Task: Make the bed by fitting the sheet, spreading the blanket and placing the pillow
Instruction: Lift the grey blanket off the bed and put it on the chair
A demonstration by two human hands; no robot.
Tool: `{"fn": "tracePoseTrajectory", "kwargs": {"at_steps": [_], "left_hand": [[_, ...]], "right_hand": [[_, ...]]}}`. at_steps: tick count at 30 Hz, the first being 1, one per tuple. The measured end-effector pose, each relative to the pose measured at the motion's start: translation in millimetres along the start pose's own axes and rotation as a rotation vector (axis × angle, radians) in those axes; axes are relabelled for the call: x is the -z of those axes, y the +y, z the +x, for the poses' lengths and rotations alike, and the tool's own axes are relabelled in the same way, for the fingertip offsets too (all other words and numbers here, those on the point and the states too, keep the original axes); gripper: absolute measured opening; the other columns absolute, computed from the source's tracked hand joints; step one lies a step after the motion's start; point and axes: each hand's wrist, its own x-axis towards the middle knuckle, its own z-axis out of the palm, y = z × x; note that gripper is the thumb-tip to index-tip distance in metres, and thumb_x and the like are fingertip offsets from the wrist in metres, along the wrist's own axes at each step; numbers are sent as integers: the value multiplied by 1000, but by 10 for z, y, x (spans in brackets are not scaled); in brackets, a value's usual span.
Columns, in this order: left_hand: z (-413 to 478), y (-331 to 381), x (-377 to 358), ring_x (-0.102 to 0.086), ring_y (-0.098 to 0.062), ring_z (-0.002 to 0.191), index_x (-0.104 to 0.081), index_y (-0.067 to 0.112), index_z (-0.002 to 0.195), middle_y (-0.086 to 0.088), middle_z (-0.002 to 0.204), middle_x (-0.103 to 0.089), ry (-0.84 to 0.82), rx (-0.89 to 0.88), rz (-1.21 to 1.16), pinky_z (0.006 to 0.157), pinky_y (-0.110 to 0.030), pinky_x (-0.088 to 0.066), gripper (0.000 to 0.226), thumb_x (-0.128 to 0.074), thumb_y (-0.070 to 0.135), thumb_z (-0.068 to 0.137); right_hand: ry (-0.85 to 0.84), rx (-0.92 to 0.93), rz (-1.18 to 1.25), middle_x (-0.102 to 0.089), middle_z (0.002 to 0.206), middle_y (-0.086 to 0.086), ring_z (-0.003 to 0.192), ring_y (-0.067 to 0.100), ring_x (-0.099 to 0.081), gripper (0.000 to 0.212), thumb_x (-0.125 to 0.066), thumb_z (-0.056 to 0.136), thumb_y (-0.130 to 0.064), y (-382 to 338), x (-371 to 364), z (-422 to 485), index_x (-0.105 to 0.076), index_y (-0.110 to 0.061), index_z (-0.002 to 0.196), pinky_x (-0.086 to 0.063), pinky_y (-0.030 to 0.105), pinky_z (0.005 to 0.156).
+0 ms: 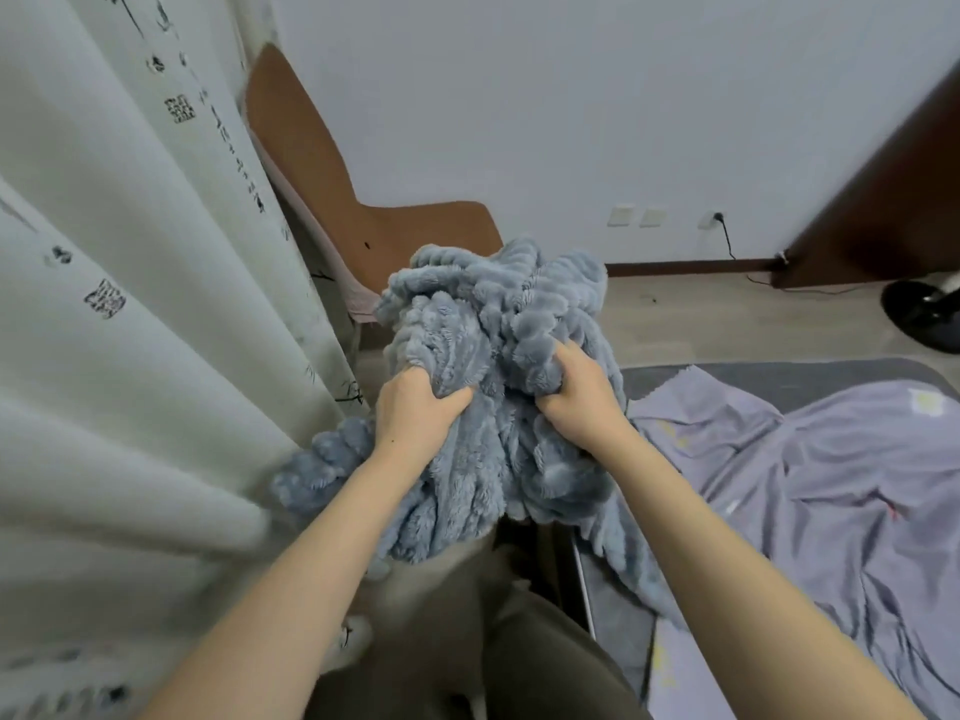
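Blanket (498, 387) bunched into a thick grey-blue wad hangs in front of the person, held up beside the bed (613, 605) rather than over it — its lower folds trail down past the knees and one tail drapes onto the bed edge. The left hand (415, 413) grips a fistful of the plush pile, fingers (457, 394) curled into the fabric; the right hand (571, 394) clenches another fold just beside it. Both grips sit close together near the middle of the bundle, and no edge or corner appears to be held.

That is the main risk: shaken out from here, the blanket would likely open lopsided or stay twisted, because neither hand appears to hold a hem. The trailing end may also drag on the floor or catch underfoot. The curtain (156, 304) hangs touching the bundle on the left, so a wide swing could snag it.

On the bed, the lilac sheet (831, 485) lies wrinkled and loose, with bare mattress showing near its far edge — a blanket spread now would bury an unfitted sheet. No pillow is in view.
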Motion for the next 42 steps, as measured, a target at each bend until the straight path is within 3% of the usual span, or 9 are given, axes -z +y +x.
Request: {"fn": "tracePoseTrajectory", "kwargs": {"at_steps": [9,16,21,24,29,33,37,40,42], "left_hand": [[1861,538,-61,-32,-19,51,-26,17,60,-1,56,-30,144,56,14,47,-33,-23,55,-71,42,80],[3038,927,333,-35,-19,49,-27,16,52,2,51,-33,429,26,11,45,-30,-20,60,-78,41,72],[3790,1033,524,-37,-15,48,-29,20,51,11,50,-31,637,-47,85,53,-28,-29,58,-80,42,66],[4329,958,526,-41,-17,48,-42,10,51,1,49,-42,685,-116,144,50,-26,-32,49,-78,41,64],[5310,613,227,-53,-22,60,-55,7,61,-8,64,-59,533,7,175,58,-27,-36,41,-78,41,67],[5915,283,-103,-59,-29,69,-39,14,59,-3,65,-51,264,62,167,60,-29,-35,43,-77,28,75],[6409,-93,-405,-62,-35,82,-62,0,80,-18,87,-65,50,59,189,69,-36,-49,18,-71,16,81],[6720,-392,-631,-59,-35,95,-63,-3,95,-19,100,-62,-72,115,264,80,-41,-49,24,-70,17,83],[6875,-584,-800,-55,-33,106,-59,1,109,-15,113,-57,-165,192,343,86,-41,-47,41,-68,32,85]], "right_hand": [[-45,161,-59,-57,116,3,103,30,-54,56,-49,75,1,203,218,2177,-55,-23,125,-50,47,80],[17,405,-21,-56,124,7,110,29,-52,56,-52,78,0,-85,421,3681,-53,-18,130,-44,32,74],[61,480,-17,-58,108,10,97,32,-55,48,-51,78,-1,-289,336,4620,-56,-15,124,-50,44,67],[57,467,26,-58,115,10,99,32,-56,49,-53,78,-2,-245,134,5191,-55,-16,125,-49,41,70],[-69,328,-34,-56,121,12,105,34,-55,53,-58,80,-6,136,-423,6057,-50,-16,132,-48,38,78],[-220,113,-151,-55,111,15,101,36,-53,42,-56,84,-7,535,-812,6561,-52,-12,125,-44,38,77],[-311,-62,-156,-53,109,15,100,36,-53,40,-59,86,-14,924,-1118,6888,-50,-13,124,-48,43,80],[-305,-208,-102,-49,114,10,93,30,-55,43,-61,88,-28,1218,-1303,7038,-48,-18,128,-51,40,78],[-322,-323,-96,-45,118,11,88,30,-56,44,-61,90,-31,1488,-1425,7090,-45,-18,128,-51,38,73]]}}
